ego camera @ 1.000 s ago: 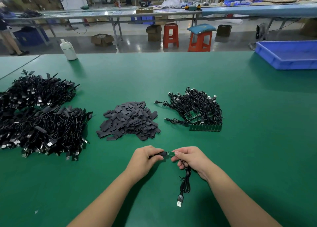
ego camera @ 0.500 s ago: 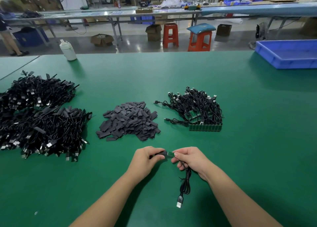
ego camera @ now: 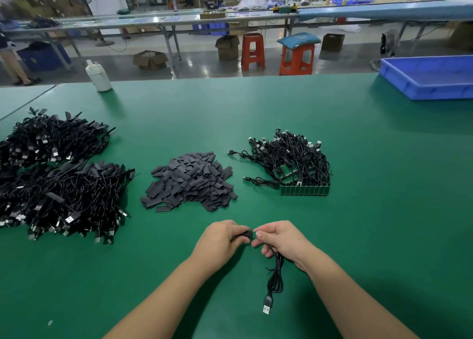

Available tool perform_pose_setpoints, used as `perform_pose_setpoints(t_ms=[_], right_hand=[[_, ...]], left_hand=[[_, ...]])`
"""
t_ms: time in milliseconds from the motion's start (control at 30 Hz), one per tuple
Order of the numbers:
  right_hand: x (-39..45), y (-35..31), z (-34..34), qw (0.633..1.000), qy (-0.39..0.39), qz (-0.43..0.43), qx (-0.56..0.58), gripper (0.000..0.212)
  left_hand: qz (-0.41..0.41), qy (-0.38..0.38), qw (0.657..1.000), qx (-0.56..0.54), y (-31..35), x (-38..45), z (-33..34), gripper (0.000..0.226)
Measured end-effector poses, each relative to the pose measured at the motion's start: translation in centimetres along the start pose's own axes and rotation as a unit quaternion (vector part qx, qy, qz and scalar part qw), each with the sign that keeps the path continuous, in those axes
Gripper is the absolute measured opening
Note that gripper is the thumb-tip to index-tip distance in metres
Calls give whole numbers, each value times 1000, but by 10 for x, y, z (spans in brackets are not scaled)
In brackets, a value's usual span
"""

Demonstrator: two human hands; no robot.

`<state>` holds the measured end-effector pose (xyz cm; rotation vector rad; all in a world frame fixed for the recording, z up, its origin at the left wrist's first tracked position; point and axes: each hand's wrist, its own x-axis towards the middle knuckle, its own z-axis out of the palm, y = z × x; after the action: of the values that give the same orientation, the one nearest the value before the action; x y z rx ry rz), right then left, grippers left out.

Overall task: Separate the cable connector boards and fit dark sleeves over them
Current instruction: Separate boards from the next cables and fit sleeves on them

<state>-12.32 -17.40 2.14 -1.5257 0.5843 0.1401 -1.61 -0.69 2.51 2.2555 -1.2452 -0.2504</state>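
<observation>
— What are your hands holding?
— My left hand [ego camera: 222,239] pinches the dark sleeve [ego camera: 247,234]; my right hand [ego camera: 281,240] grips the cable [ego camera: 276,274] at its board end, above the green surface [ego camera: 358,236].
— And the loose sleeves?
— Piled [ego camera: 190,181] just beyond my hands.

No readable text, labels, brands, numbers or signs anywhere. Too small and blurred to make out any print on the cardboard boxes [ego camera: 151,59] across the aisle or on the white bottle [ego camera: 98,76] at the table's far edge.
</observation>
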Motion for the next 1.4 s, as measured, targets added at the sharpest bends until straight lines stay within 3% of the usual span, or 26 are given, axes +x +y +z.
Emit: perform_pose_setpoints(t_ms=[400,600,800,1400], right_hand=[[-4,-2,0,999,-26,-22,14,15],[-5,1,-2,999,-39,-22,14,25],[-4,5,-4,999,-44,-28,-7,15],[-4,2,-3,1000,-19,-16,3,8]], left_hand=[[33,-32,993,113,17,8,-5,24],[12,-27,999,45,15,8,-9,19],[-1,-28,999,-26,3,3,-10,15],[54,-32,997,51,9,-2,2,22]])
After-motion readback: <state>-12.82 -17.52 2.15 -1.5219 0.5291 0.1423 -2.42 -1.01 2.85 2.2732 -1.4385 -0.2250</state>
